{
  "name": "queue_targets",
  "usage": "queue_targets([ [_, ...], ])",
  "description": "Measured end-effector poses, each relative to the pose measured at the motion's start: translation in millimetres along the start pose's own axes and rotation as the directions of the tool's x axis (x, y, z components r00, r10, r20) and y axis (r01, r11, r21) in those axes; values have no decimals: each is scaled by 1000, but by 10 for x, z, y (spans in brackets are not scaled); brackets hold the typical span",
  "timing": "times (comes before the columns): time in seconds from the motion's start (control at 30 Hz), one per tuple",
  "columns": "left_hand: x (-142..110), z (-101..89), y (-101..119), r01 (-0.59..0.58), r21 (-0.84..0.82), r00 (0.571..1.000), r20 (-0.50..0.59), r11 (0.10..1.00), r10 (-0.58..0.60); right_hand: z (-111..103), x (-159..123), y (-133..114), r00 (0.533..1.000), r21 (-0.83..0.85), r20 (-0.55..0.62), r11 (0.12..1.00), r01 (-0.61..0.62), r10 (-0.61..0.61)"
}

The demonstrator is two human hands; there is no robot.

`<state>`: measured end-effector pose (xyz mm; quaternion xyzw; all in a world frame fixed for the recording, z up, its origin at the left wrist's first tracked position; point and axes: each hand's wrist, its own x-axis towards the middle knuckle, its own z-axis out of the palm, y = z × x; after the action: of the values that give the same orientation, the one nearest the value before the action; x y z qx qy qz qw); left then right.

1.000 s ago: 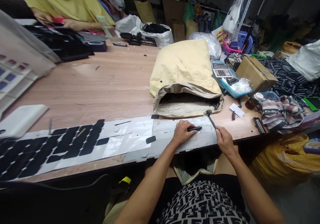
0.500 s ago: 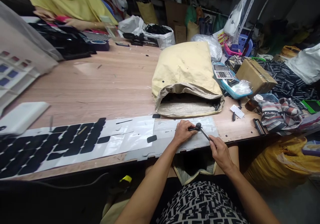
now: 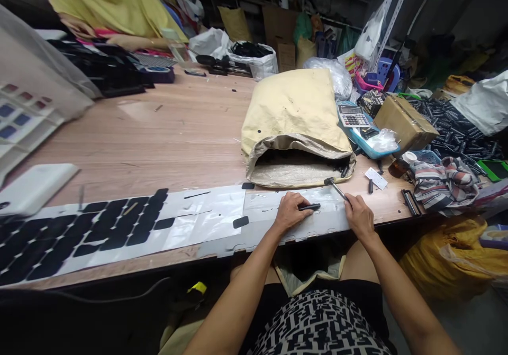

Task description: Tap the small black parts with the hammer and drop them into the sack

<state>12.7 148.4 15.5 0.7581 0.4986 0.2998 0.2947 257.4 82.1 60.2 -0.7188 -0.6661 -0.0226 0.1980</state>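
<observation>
My left hand rests on the pale sheet at the table's front edge, fingers closed on a short black rod-like piece that juts out to the right. My right hand grips a slim metal-shafted tool with a dark, blunt head. Its exact kind is too small to make out. The tool's head is up by the mouth of a cream sack, apart from the black piece. Dark items show inside the sack's opening.
Rows of black flat pieces lie on white sheeting to the left. A calculator sits on a blue tray at right, near a cardboard box, a brown bottle and a striped cloth. A person in yellow works across the table.
My right hand has moved right, and the tool's dark head has gone from the black piece up to the sack's mouth. My left hand has barely moved.
</observation>
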Motion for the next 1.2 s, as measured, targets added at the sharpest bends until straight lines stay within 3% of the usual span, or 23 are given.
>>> queue_targets([
  [0.13, -14, -14, 0, -29, 9, 1000, 12, 1000, 29, 190, 310, 90, 996, -241, -19, 967, 79, -86],
  [0.4, -60, -50, 5, -123, 27, 989, 83, 992, 121, 381, 303, 106, 992, -245, -62, 965, 90, -109],
  [0.6, -522, -28, 159, -326, 35, 933, 174, 945, 316, 374, 298, 91, 995, -244, -37, 967, 76, -88],
  [0.73, -865, 62, 281, -367, 151, 922, 190, 918, 337, 364, 293, 75, 996, -241, -30, 968, 74, -84],
  [0.83, -934, 116, 326, -367, 183, 925, 176, 912, 336, 366, 288, 76, 996, -237, -29, 968, 76, -86],
  [0.93, -772, 81, 319, -316, 101, 947, 88, 943, 308, 369, 287, 74, 995, -241, -44, 967, 78, -92],
  [1.0, -507, -5, 274, -240, 49, 971, -14, 970, 241, 367, 288, 68, 994, -246, -52, 966, 81, -97],
  [1.1, 93, -189, 123, -34, 59, 983, -176, 998, 44, 364, 288, 62, 994, -245, -53, 966, 81, -97],
  [1.2, 766, -351, -101, 214, 169, 952, -257, 962, -166, 371, 286, 68, 994, -230, -53, 970, 78, -93],
])
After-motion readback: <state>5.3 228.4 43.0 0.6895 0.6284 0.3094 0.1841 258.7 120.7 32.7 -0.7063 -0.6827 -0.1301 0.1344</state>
